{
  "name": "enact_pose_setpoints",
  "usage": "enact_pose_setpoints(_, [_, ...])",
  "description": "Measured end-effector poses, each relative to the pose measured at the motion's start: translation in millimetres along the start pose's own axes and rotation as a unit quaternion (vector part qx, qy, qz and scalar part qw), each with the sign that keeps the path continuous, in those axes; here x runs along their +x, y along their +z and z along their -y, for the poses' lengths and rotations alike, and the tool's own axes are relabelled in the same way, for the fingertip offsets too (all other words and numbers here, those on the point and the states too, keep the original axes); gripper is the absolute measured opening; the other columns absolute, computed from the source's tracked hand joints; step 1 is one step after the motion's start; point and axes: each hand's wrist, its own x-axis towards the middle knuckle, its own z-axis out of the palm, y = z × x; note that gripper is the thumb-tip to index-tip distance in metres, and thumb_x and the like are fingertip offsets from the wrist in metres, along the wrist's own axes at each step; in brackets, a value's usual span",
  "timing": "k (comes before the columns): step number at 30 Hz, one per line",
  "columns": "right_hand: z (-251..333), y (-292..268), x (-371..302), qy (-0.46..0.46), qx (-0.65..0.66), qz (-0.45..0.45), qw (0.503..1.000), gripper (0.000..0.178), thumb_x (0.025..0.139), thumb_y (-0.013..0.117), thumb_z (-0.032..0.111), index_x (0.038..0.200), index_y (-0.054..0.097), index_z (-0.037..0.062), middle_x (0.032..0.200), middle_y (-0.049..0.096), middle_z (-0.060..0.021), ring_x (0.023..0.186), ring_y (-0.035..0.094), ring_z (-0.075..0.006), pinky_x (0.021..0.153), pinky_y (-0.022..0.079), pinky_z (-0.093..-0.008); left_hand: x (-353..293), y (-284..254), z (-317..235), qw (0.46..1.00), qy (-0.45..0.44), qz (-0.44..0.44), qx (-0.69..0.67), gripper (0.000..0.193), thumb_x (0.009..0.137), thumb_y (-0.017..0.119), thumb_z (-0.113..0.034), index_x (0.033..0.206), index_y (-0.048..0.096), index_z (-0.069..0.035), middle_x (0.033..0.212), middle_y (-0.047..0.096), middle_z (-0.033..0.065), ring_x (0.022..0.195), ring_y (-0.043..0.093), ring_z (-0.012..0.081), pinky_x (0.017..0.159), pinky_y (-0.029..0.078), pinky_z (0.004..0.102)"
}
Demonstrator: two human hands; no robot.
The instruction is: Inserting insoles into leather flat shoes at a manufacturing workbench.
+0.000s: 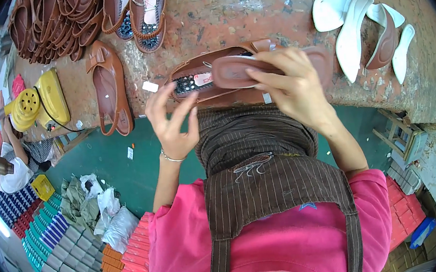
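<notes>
A brown slingback shoe (193,64) lies sideways near the bench's front edge, its dark perforated inside and a pale label showing at the heel end. My right hand (296,85) pinches a brown insole (233,73) over the shoe's middle, thumb and fingers at its edge. The insole's far part passes under my fingers toward the bow end. My left hand (172,121) is beside the heel end with fingers spread; the fingertips are close to the heel strap, and I cannot tell if they touch it. A small white label (150,87) lies just beyond them.
Another brown bow shoe (110,84) stands to the left, near a yellow lamp-like device (52,99). Brown shoes (55,25) pile up at the far left, with a labelled pair (149,20) beside them. White insole pieces (355,34) lie at right. Stacked boxes (70,255) fill the floor at left.
</notes>
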Motion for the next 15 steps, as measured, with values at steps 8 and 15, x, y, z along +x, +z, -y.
enact_pose_setpoints(8, [19.3,87.0,32.7,-0.02,0.112,0.033,0.993,0.022,0.072,0.072,0.006,0.093,0.076,0.0039,0.104,0.069,-0.0116,0.098,0.061,-0.0275,0.091,0.046,-0.0396,-19.4,28.3,40.6,0.886,-0.328,-0.043,-0.325,0.031,0.095,0.059,-0.004,0.126,0.06,0.004,0.101,0.053,0.0049,0.071,0.061,0.0087,0.056,0.056,0.0223])
enact_pose_setpoints(15, [17.6,105.1,32.7,0.019,0.121,0.027,0.992,0.022,0.072,0.071,0.005,0.094,0.076,0.0032,0.104,0.069,-0.0119,0.097,0.061,-0.0283,0.091,0.048,-0.0408,-23.6,41.0,49.8,0.85,-0.357,-0.061,-0.383,0.036,0.087,0.07,-0.001,0.12,0.06,0.007,0.099,0.057,0.0055,0.074,0.062,0.0075,0.057,0.056,0.0215])
